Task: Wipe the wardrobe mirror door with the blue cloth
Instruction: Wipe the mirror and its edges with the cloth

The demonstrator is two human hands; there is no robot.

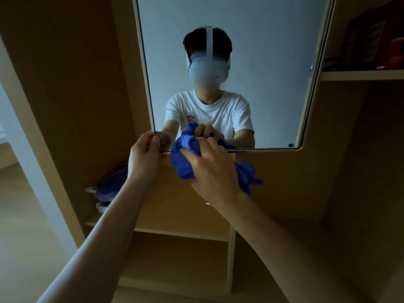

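Observation:
The wardrobe mirror door (262,51) fills the upper middle of the view, swung open, with a pale frame. My right hand (215,171) grips the bunched blue cloth (184,154) and holds it against the mirror's bottom edge near the lower left corner. Part of the cloth hangs below and right of that hand. My left hand (143,157) pinches the mirror door's lower left corner with thumb and fingers. The glass reflects a person in a white T-shirt, the cloth and both hands.
Wooden wardrobe panels surround the door. A shelf (360,75) at upper right carries dark and red items. A blue and white bundle (109,189) lies on a lower shelf at left. Open compartments lie below, and light floor (24,248) at left.

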